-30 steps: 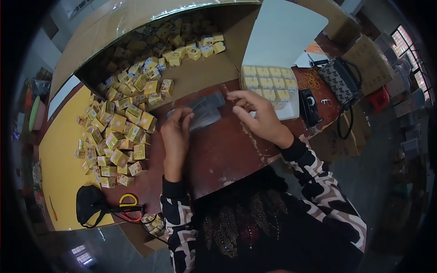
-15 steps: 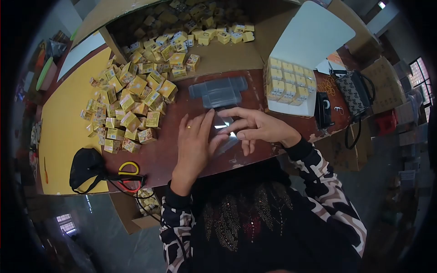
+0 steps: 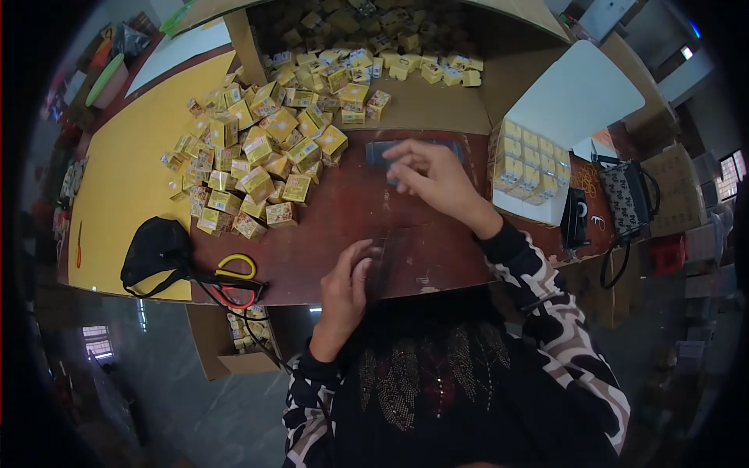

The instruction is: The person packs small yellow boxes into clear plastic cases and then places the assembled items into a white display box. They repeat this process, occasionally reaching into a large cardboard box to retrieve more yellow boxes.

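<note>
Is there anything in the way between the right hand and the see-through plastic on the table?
Nothing I can see. The right hand overlaps the clear plastic in this view; touching or not, I can't tell. The yellow boxes lie left, the white carton right.

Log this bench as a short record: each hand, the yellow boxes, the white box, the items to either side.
Left hand: near the front edge of the table; blur hides whether it holds anything
Right hand: at the clear plastic; contact unclear
Yellow boxes: heaped at left, more inside the open cardboard box
White box: lid raised, small boxes in rows
Front left: black bag, yellow and red handles
Far right: handbag
</note>
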The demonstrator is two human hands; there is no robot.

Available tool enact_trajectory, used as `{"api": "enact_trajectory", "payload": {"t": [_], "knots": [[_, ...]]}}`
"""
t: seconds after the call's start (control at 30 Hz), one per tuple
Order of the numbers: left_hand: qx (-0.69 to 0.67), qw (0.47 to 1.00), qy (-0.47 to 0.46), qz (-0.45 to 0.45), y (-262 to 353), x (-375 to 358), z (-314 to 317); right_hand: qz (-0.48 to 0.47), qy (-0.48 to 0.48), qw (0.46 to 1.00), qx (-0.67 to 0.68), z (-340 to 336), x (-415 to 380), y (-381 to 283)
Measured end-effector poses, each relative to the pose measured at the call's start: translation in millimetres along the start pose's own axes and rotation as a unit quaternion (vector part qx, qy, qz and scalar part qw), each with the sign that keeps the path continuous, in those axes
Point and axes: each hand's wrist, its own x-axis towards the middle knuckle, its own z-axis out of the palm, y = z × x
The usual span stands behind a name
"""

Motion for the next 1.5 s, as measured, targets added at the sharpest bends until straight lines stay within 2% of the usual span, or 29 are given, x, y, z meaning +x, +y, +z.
{"api": "enact_trajectory", "payload": {"t": [0.03,0.1,0.2,0.23,0.3,0.33,0.43,0.5,0.53,0.6,0.63,0.7,0.73,0.8,0.9,1.0,1.13,1.2,1.33,1.4,1.5], "knots": [[0.000,1.000,0.002,0.002,-1,-2,-2,-0.002,-0.001,1.000,-0.002,7,19,5],[-0.194,0.975,0.039,-0.100,-3,-5,-7,-0.148,0.078,0.959,-0.228,26,57,13],[-0.264,0.955,0.064,-0.121,-4,-9,-15,-0.187,0.120,0.929,-0.294,52,102,37],[-0.264,0.955,0.068,-0.120,-7,-11,-17,-0.190,0.118,0.929,-0.294,60,111,43],[-0.281,0.940,0.116,-0.155,-18,-14,-22,-0.119,0.152,0.932,-0.306,71,123,51],[-0.282,0.940,0.116,-0.156,-19,-13,-24,-0.119,0.152,0.932,-0.306,71,124,51],[-0.268,0.934,0.159,-0.177,-21,-12,-29,-0.092,0.102,0.942,-0.306,63,117,41],[-0.276,0.932,0.154,-0.175,-22,-13,-33,-0.098,0.061,0.974,-0.193,50,96,31],[-0.279,0.932,0.151,-0.176,-23,-13,-34,-0.095,0.062,0.974,-0.195,43,84,28],[-0.279,0.933,0.138,-0.182,-23,-12,-35,-0.050,-0.038,0.997,0.041,27,59,24],[-0.281,0.933,0.130,-0.182,-22,-11,-34,-0.047,-0.031,0.998,0.039,20,46,22],[-0.289,0.933,0.112,-0.180,-18,-8,-31,-0.056,-0.085,0.981,0.166,7,19,21],[-0.291,0.934,0.103,-0.180,-15,-7,-29,-0.053,-0.075,0.982,0.165,0,7,21],[-0.341,0.920,0.076,-0.176,-9,-5,-25,-0.034,-0.140,0.959,0.243,-10,-15,22],[-0.308,0.936,0.041,-0.165,-6,-5,-21,-0.084,-0.114,0.956,0.257,-18,-40,35],[-0.331,0.930,0.022,-0.162,-1,-4,-17,-0.039,-0.092,0.953,0.285,-26,-59,40],[-0.342,0.925,0.005,-0.166,6,-3,-13,-0.071,-0.054,0.932,0.351,-25,-72,58],[-0.327,0.929,-0.001,-0.174,6,-3,-11,-0.040,-0.016,0.917,0.396,-23,-81,55],[-0.324,0.930,-0.008,-0.176,5,-3,-5,-0.021,-0.015,0.925,0.379,-28,-85,73],[-0.338,0.923,-0.013,-0.184,3,-4,-3,0.000,0.011,0.909,0.416,-28,-86,78],[-0.332,0.924,-0.013,-0.189,4,-3,0,0.040,-0.007,0.903,0.427,-31,-88,76]]}}
